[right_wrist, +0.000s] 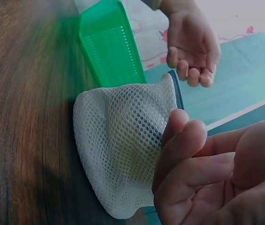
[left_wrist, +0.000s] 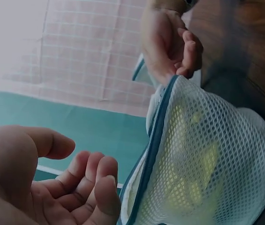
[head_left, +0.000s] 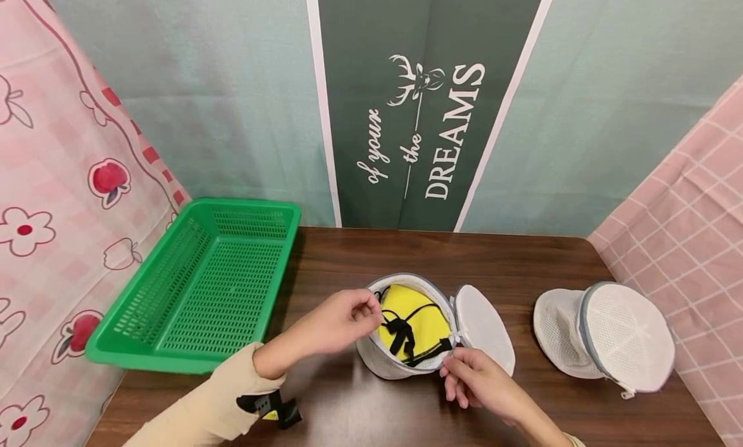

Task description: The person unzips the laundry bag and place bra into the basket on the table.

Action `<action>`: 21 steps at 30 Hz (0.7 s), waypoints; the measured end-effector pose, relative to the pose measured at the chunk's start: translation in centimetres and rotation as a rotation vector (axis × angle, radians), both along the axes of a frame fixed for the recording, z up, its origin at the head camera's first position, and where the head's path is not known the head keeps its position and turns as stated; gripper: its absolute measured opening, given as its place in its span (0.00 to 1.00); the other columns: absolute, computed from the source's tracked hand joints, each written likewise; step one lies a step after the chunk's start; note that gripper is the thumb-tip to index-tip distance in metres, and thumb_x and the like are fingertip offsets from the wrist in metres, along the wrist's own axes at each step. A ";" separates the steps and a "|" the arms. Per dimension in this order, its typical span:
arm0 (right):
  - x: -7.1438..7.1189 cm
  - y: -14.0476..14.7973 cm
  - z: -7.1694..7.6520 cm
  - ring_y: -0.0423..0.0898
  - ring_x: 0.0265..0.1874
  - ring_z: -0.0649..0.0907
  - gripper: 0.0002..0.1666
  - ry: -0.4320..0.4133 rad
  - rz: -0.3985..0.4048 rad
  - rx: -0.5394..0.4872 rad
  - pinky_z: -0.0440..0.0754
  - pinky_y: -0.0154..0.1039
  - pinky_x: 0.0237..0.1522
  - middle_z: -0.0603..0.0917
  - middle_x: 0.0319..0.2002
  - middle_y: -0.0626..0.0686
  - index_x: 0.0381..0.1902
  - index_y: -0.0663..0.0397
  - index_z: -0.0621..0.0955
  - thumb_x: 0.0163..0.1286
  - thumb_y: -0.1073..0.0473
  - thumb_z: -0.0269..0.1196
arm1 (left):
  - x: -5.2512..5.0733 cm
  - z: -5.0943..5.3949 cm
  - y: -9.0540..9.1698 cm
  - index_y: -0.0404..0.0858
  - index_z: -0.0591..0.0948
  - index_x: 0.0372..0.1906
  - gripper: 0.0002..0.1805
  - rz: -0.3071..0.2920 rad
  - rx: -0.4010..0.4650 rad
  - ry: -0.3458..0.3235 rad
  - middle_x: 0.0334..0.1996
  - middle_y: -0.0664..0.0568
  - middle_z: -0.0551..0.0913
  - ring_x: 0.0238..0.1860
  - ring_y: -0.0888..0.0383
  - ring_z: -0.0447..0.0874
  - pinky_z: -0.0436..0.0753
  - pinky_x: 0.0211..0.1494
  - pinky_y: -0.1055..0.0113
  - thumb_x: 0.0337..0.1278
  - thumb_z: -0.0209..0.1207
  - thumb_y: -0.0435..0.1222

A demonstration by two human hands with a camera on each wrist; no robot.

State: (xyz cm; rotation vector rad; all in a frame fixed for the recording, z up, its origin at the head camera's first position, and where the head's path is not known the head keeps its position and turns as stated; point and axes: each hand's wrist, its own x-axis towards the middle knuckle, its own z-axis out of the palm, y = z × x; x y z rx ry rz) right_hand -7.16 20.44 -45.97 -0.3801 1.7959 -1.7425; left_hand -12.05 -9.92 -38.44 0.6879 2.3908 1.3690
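Note:
A white mesh bag (head_left: 383,364) with a grey-blue rim stands on the table, its round lid (head_left: 484,327) folded out to the right. Inside lies yellow cloth (head_left: 426,324) with black cords and a black knotted piece. My left hand (head_left: 345,318) hovers at the bag's left rim; in the left wrist view this hand (left_wrist: 57,187) has loosely curled fingers, thumb apart, holding nothing. My right hand (head_left: 478,379) pinches the rim at the bag's lower right, near the lid's hinge. The right wrist view shows its curled fingers (right_wrist: 179,164) beside the mesh.
An empty green plastic basket (head_left: 217,292) is at the left of the brown wooden table (head_left: 331,253). A second white mesh bag (head_left: 629,337), with a zip pull, sits at the right. Patterned cloths hang behind and at both sides.

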 end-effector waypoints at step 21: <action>-0.4 -0.1 0.2 0.34 0.17 0.76 0.22 -0.018 0.016 0.017 0.70 0.26 0.19 0.82 0.23 0.48 0.39 0.83 0.69 0.83 0.61 0.47 | -4.9 0.9 4.7 0.36 0.83 0.51 0.11 -0.234 -0.388 0.176 0.41 0.52 0.85 0.38 0.62 0.80 0.79 0.45 0.72 0.68 0.59 0.34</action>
